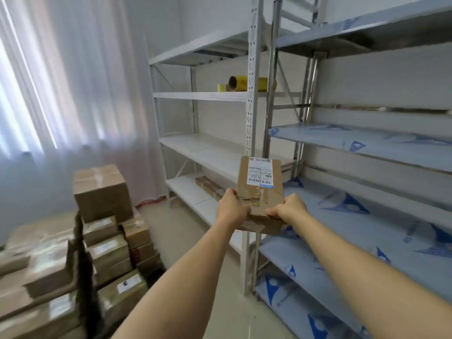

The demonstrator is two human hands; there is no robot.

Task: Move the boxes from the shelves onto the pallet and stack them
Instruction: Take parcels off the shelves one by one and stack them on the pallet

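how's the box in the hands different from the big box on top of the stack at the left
The held box is flat and thin; the top box on the stack is tall and blocky. The held box shows a white barcode label facing up; no label is visible on the stack's top box. Left hand and right hand grip one; the other rests on boxes. Both are taped brown cardboard.

Both arms outstretched — left hand (231, 207), right hand (291, 207) gripping
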